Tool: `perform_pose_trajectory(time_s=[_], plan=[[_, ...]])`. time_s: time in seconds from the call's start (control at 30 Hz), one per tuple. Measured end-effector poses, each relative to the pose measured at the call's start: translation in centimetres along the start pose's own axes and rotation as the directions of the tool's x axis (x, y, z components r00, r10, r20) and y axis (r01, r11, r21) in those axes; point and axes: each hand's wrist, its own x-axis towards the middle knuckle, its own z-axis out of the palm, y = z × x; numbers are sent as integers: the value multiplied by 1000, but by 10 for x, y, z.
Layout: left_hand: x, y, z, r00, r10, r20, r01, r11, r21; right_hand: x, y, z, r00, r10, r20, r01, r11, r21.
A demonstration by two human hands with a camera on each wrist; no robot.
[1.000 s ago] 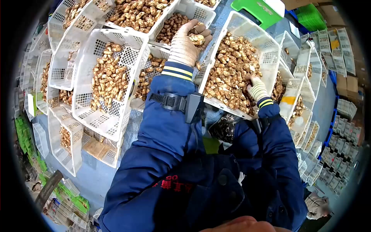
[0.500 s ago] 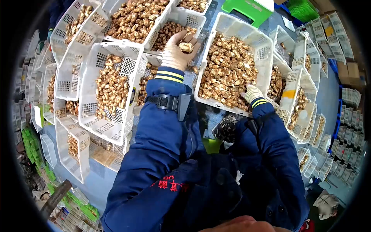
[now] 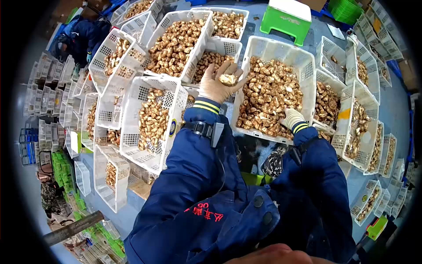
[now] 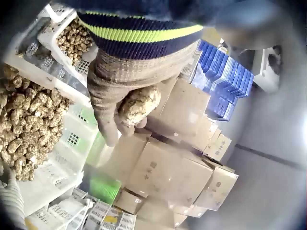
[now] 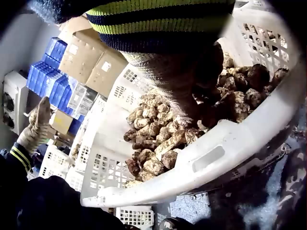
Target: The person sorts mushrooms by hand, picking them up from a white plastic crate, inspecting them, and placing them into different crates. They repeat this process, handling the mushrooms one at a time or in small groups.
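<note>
My gloved left hand is raised in front of a small crate, palm up, with a pale brown mushroom held in its fingers. In the left wrist view the fingers curl about that mushroom. My gloved right hand reaches into the near right corner of a white plastic crate heaped with brown mushrooms. Seen from the right wrist, the fingers of this hand sink among the mushrooms and shadow, so whether they grip one I cannot tell.
Several other white crates of mushrooms stand on both sides, one tilted crate close by my left arm. A green and white stool is beyond the full crate. Another person bends at the far left. Cardboard boxes are stacked farther off.
My left hand has drawn back from over the small crate and turned its palm up, still holding the mushroom. My right hand stays at the full crate's near corner. The head view has shifted.
</note>
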Motion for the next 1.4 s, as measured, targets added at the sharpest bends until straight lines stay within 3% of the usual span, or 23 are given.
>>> perform_pose_trajectory(time_s=[0.13, 0.23, 0.3, 0.37, 0.43, 0.47, 0.5, 0.57, 0.6, 0.63, 0.73, 0.83, 0.93, 0.97, 1.03, 1.1, 1.17, 1.23, 1.33, 1.37, 1.4], plan=[[4, -6, -6, 999, -25, 43, 22, 998, 62, -13, -10, -13, 999, 33, 27, -33, 999, -3], [20, -1, -33, 989, -32, -142, 42, 997, 67, -20, -15, -15, 997, 63, 44, -65, 997, 36], [34, 15, -56, 985, -28, -172, 13, 996, -91, -11, -11, -7, 995, -8, 99, 11, 1000, -27], [30, 42, -54, 978, -21, -209, -5, 992, -125, -6, -6, 2, 995, -49, 82, 52, 998, -32], [26, 65, -48, 984, 111, -139, -110, 994, 15, -4, -2, 8, 998, -63, 19, 63, 998, 24], [19, 73, -40, 994, 109, -25, -109, 994, 32, -10, -5, 0, 999, -37, 22, 36, 997, 65], [10, 77, -33, 988, 152, -11, -149, 982, 117, -16, -9, -8, 1000, -19, 23, 16, 995, 102], [-9, 78, -24, 967, 49, 252, -75, 993, 96, -10, -10, -4, 1000, -6, 4, 6, 998, 69], [-15, 77, -19, 981, 71, 180, -98, 985, 143, -8, -10, -3, 999, 16, 31, -18, 997, 76], [-19, 76, -19, 973, 117, 201, -167, 952, 255, -6, -9, -4, 997, 42, 61, -47, 996, 79], [-19, 75, -32, 965, 51, 257, -124, 953, 277, -4, -6, -3, 997, 9, 72, -13, 999, 53], [-26, 72, -39, 973, 96, 208, -166, 922, 351, -2, -4, -3, 994, 30, 109, -40, 995, 91], [-21, 81, -62, 982, 83, 169, -136, 932, 335, 4, -1, 2, 996, 10, 93, -18, 996, 83], [-32, 79, -55, 992, 98, 79, -120, 926, 357, 5, 4, 3, 996, -29, 83, 19, 993, 113], [-18, 102, -104, 983, 63, 170, -131, 895, 426, 15, 12, 4, 1000, -23, 4, 22, 994, 110], [-25, 125, -132, 999, -28, 28, 3, 768, 641, -1, 11, -24, 997, -54, 58, 31, 941, 336], [-27, 132, -150, 974, 155, -163, 22, 655, 755, 7, 14, -19, 999, 31, -32, -16, 915, 403], [-28, 137, -162, 880, 369, -299, 69, 523, 849, 12, 19, -9, 995, 0, -97, 43, 895, 443], [-28, 134, -139, 909, 380, -172, -145, 675, 723, 12, 6, -9, 988, -19, -154, 91, 876, 474], [-29, 125, -118, 914, 387, -118, -226, 730, 645, 11, 3, -4, 972, -71, -226, 176, 853, 491], [-29, 114, -94, 909, 401, -110, -253, 742, 621, 9, 0, -1, 949, -147, -279, 253, 883, 395]])
